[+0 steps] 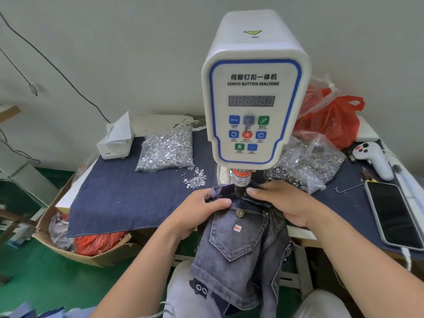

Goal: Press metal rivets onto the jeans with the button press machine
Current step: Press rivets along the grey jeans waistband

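The white servo button machine point(254, 88) stands in the middle of the table, its press head point(240, 180) pointing down onto the waistband of grey-blue jeans point(238, 244). The jeans hang off the table edge toward my lap, back pocket up, with one brass button point(240, 212) on the pocket flap. My left hand point(199, 212) grips the waistband left of the press head. My right hand point(282, 203) holds the waistband on the right, thumb lying along the fabric beside the head.
A clear bag of silver rivets point(166, 149) lies left of the machine, with loose rivets point(195, 179) spilled beside it. A bag of ring parts point(307, 164) sits to the right. A phone point(393, 214), a white controller point(374, 158), a red bag point(332, 120) and a tissue box point(115, 140) are also here.
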The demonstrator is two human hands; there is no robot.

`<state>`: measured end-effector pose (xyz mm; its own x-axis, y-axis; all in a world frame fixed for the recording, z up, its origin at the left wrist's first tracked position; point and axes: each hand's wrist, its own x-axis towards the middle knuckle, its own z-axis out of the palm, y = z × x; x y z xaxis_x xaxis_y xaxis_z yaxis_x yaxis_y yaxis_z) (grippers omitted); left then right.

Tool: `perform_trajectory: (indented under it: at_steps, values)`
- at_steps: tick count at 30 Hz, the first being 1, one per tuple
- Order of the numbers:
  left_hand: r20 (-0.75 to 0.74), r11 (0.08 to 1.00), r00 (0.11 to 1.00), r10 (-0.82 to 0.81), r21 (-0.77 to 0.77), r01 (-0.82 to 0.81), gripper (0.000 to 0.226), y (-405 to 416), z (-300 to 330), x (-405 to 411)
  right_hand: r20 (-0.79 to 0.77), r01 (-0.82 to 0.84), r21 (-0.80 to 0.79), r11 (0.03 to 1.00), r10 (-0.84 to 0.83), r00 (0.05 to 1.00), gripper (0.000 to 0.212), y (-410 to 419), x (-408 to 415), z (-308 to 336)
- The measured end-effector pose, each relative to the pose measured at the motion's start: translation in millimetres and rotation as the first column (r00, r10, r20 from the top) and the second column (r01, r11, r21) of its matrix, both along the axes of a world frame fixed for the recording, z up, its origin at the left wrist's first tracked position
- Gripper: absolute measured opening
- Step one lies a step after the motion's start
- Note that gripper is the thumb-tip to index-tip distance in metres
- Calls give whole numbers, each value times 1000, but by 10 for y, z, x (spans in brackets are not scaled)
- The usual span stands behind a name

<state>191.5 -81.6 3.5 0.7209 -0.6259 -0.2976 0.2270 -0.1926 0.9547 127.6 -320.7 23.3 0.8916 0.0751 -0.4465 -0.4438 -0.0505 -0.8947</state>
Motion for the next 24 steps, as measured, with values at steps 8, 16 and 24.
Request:
perform_trajectory:
  at_steps: [8,16,24]
  values:
    - [-256,963,965,61,-240,-125,53,279,-81,-248,351,346,-908,237,-21,936,19,-400,86,-148]
    - [-91,994,995,41,-92,-50,18,321,-47,-547,232,214,-965,153,111,966,16,-343,160,-289]
    - [283,966,957,58,226,-125,14,280,-55,-515,308,283,-903,323,29,951,12,-317,140,-235]
